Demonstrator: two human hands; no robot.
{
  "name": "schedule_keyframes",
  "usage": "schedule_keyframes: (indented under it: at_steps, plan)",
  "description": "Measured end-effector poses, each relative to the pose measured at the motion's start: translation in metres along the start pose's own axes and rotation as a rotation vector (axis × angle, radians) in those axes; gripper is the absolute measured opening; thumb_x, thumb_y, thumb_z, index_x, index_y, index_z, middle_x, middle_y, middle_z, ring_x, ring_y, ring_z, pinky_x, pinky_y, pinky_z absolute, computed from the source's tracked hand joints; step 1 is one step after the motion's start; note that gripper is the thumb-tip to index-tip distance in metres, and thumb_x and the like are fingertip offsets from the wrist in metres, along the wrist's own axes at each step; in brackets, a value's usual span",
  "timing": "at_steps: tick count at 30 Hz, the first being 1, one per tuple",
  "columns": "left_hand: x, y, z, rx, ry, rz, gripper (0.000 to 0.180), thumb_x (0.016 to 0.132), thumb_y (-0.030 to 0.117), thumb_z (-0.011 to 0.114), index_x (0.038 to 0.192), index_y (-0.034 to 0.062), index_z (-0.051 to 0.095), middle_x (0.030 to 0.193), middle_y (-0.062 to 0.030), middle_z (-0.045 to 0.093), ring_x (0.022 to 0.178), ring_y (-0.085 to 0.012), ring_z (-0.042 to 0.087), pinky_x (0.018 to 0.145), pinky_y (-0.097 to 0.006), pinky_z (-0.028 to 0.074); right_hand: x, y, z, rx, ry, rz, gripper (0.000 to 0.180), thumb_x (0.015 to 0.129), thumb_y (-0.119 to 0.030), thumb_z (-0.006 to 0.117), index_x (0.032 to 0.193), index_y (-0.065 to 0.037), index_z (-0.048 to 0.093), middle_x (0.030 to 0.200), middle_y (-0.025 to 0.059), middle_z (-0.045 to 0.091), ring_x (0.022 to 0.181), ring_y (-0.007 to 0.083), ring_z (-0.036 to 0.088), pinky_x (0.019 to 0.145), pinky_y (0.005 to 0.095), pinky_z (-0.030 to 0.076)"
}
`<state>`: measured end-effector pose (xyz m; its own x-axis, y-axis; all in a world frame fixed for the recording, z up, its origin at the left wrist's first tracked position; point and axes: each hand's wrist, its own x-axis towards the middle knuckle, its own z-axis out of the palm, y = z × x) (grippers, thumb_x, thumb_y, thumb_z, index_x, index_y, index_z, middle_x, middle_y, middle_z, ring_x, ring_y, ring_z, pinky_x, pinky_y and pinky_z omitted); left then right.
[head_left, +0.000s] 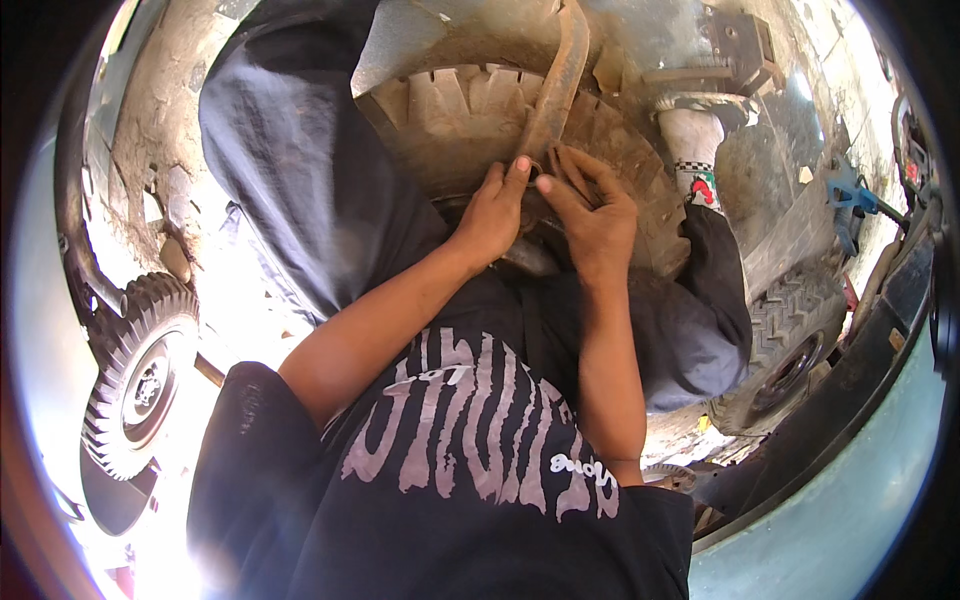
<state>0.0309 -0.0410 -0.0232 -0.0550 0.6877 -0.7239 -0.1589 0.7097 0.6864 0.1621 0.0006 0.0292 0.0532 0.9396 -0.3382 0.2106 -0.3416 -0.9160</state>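
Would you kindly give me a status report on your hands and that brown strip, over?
Left hand and right hand close together at lower end of long brown strip; exact grip unclear. Strip crosses lugged tyre in view. Nothing visibly blocking hands.

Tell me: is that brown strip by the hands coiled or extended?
Extended, where visible: the brown strip runs from the picture's upper edge toward the left hand and right hand.
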Motion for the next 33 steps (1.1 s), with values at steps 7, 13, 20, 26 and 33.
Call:
schedule_keyframes:
  at_steps: [7, 13, 20, 26, 33]
  plan:
    - [-0.007, 0.01, 0.001, -0.015, 0.005, 0.016, 0.082, 0.112, 0.066, 0.037, 0.137, -0.0104, 0.053, 0.128, -0.0351, 0.065, 0.124, -0.042, 0.064, 0.106, -0.044, 0.048, -0.011, -0.011, 0.008, -0.614, 0.041, -0.339, 0.028, 0.091, -0.009, 0.081, 0.119, -0.009, 0.083, 0.098, 0.0158, 0.076, 0.086, 0.0297, 0.074, 0.078, 0.0396, 0.058]
    - [-0.005, 0.006, 0.002, 0.017, 0.014, 0.003, 0.079, 0.113, 0.065, 0.037, 0.133, -0.0091, 0.055, 0.123, -0.035, 0.066, 0.12, -0.0413, 0.065, 0.102, -0.045, 0.049, -0.01, -0.004, 0.005, -0.634, 0.082, -0.428, 0.027, 0.092, -0.011, 0.08, 0.119, -0.011, 0.083, 0.082, 0.011, 0.067, 0.069, 0.0275, 0.065, 0.067, 0.04, 0.053]
    - [-0.01, 0.012, 0.006, 0.041, 0.068, 0.055, 0.078, 0.113, 0.064, 0.036, 0.136, -0.0089, 0.054, 0.13, -0.0355, 0.065, 0.125, -0.0445, 0.063, 0.106, -0.046, 0.047, -0.015, 0.005, 0.005, -0.704, 0.04, -0.52, 0.027, 0.091, -0.013, 0.08, 0.118, -0.009, 0.082, 0.075, 0.0092, 0.055, 0.068, 0.0286, 0.057, 0.067, 0.0431, 0.049]
    - [-0.007, 0.007, 0.004, 0.056, 0.068, 0.06, 0.079, 0.113, 0.066, 0.032, 0.141, -0.0044, 0.053, 0.138, -0.0342, 0.062, 0.134, -0.0456, 0.058, 0.112, -0.047, 0.043, -0.006, 0.008, 0.005, -0.645, -0.013, -0.542, 0.028, 0.09, -0.009, 0.079, 0.118, -0.009, 0.081, 0.077, 0.0101, 0.054, 0.071, 0.0295, 0.057, 0.068, 0.0433, 0.048]
    - [-0.013, 0.005, 0.007, 0.103, 0.09, 0.054, 0.078, 0.113, 0.067, 0.028, 0.144, 0.0001, 0.055, 0.143, -0.0294, 0.061, 0.136, -0.0419, 0.057, 0.113, -0.046, 0.042, 0.004, 0.015, 0.013, -0.641, 0.03, -0.642, 0.032, 0.088, -0.005, 0.08, 0.12, -0.009, 0.08, 0.079, 0.0101, 0.051, 0.072, 0.0306, 0.055, 0.069, 0.0429, 0.048]
